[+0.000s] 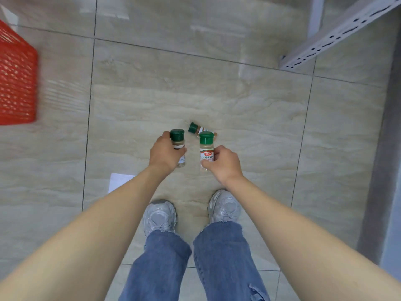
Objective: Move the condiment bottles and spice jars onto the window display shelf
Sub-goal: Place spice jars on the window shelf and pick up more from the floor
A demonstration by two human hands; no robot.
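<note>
Above tiled floor: left hand gripping spice jar, right hand gripping second jar, upright for carrying; third jar lying below, likely next pickup.

A single wide-angle head view looks almost straight down from standing height past both outstretched forearms to the tiled floor, with the person's shoes near the lower middle, a red basket at the left edge and a metal shelf post at upper right.
</note>
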